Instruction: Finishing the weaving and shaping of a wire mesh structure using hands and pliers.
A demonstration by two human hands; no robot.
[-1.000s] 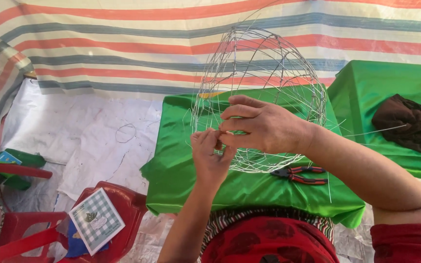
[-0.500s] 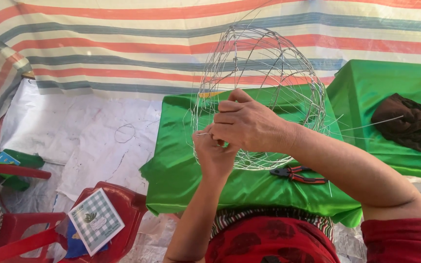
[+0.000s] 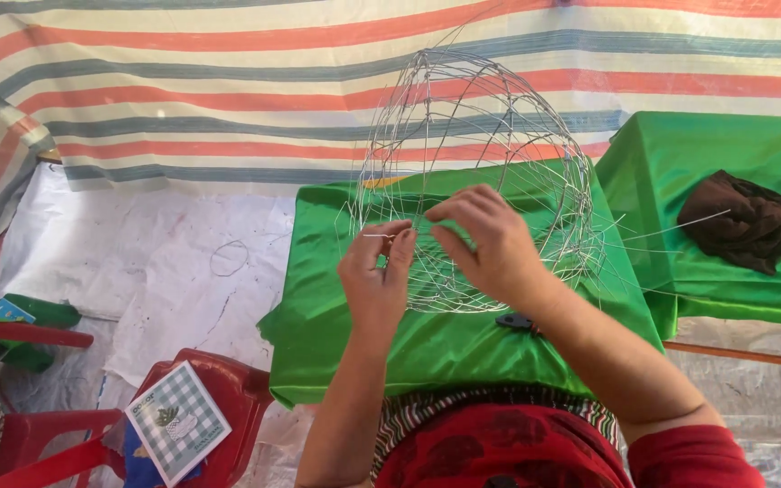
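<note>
Both hands are up at the near side of the wire frame (image 3: 476,172), a round cage of thin silver wire that sits on the green-draped surface (image 3: 336,316). The left hand (image 3: 377,271) has its fingers pinched together on a thin strand of wire near the frame's lower left edge. The right hand (image 3: 490,239) is just beside it, fingers curled in and closed on the wires of the frame, though exactly which strand it grips is hard to tell through the mesh. The two hands are nearly touching.

The right forearm hides most of a dark pair of pliers (image 3: 514,321) lying on the cloth. Off to the right, a second green-covered table carries a crumpled brown cloth (image 3: 743,221). Near left there's a red plastic chair (image 3: 219,389) with a checked green-and-white booklet (image 3: 178,422) on it. A striped tarp (image 3: 183,90) hangs at the far side.
</note>
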